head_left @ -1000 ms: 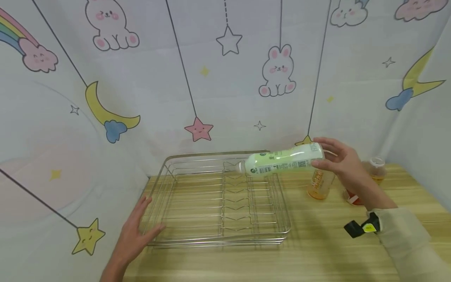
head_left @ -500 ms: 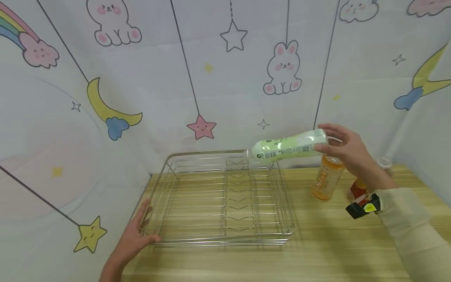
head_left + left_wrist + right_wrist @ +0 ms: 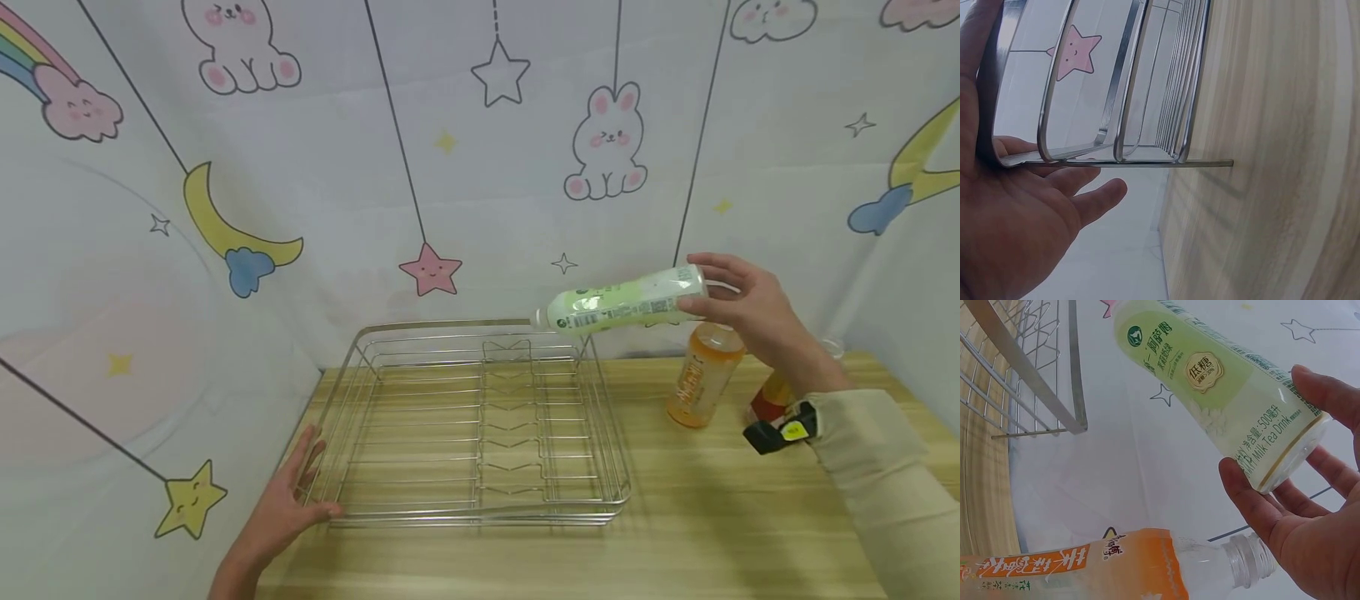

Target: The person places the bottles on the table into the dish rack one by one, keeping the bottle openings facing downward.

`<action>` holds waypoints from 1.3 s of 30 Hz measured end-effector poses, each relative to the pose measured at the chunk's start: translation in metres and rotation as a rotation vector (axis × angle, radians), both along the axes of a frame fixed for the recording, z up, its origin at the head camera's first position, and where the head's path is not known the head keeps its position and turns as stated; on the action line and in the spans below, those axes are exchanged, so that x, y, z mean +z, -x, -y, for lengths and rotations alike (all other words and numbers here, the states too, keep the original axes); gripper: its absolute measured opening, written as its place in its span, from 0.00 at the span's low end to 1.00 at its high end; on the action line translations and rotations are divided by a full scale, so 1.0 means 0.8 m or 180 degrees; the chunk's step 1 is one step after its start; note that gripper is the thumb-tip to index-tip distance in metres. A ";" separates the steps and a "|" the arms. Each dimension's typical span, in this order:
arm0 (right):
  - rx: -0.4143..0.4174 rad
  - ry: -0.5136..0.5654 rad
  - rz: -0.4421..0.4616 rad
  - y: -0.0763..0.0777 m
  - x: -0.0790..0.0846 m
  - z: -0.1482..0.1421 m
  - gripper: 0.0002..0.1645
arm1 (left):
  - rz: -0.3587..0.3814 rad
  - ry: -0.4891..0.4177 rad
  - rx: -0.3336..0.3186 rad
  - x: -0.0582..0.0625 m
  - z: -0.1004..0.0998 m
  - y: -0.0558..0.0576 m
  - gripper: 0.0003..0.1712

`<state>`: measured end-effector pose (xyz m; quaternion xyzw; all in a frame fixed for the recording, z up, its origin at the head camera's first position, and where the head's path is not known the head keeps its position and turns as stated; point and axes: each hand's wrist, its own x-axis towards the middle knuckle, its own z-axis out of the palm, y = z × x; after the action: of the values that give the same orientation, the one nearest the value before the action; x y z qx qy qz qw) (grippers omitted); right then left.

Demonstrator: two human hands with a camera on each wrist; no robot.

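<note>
A wire dish rack (image 3: pixel 465 508) stands on the wooden table. My left hand (image 3: pixel 281 500) holds its front left corner, the thumb at the front rim and the other fingers along the left side; in the left wrist view the palm (image 3: pixel 1016 231) lies against the corner. My right hand (image 3: pixel 757 312) grips a pale green milk tea bottle (image 3: pixel 626 302) by its base. The bottle is nearly level above the rack's back right corner, its white-capped neck pointing left and slightly down. In the right wrist view the thumb and fingers ring the bottle's (image 3: pixel 1210 381) bottom end.
Right of the rack stands an orange-labelled bottle (image 3: pixel 697 383), uncapped in the right wrist view. Another bottle with a red label (image 3: pixel 768 400) stands farther right, partly hidden by my right wrist. A printed cloth (image 3: pixel 495 192) hangs behind the table.
My right hand has lifted the milk tea bottle up and to the right, off the middle of the rack's back. My left thumb and fingers have closed in on the rack's corner.
</note>
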<state>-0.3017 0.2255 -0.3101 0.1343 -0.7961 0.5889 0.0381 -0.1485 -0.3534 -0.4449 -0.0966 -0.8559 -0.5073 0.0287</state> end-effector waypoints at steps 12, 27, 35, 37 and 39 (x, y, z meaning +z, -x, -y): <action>-0.0009 -0.0484 -0.0124 -0.003 0.002 0.014 0.40 | -0.0004 0.0026 0.0056 0.001 0.000 0.000 0.68; 0.0150 -0.1201 -0.0403 0.003 -0.006 0.046 0.42 | -0.0071 0.0119 0.0042 -0.002 0.000 0.000 0.67; 0.0273 -0.1345 -0.0412 0.007 -0.014 0.067 0.43 | -0.0079 0.0110 0.0034 -0.001 -0.001 0.000 0.67; 0.0285 -0.1358 -0.0407 0.010 -0.017 0.073 0.42 | -0.0083 0.0103 0.0036 -0.002 -0.001 0.000 0.67; 0.0301 -0.1364 -0.0433 0.013 -0.022 0.079 0.41 | -0.0086 0.0119 0.0048 -0.002 -0.001 0.000 0.67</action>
<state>-0.3122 0.1624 -0.3277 0.2158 -0.8914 0.3970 0.0346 -0.1483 -0.3526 -0.4464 -0.0975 -0.8655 -0.4895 0.0421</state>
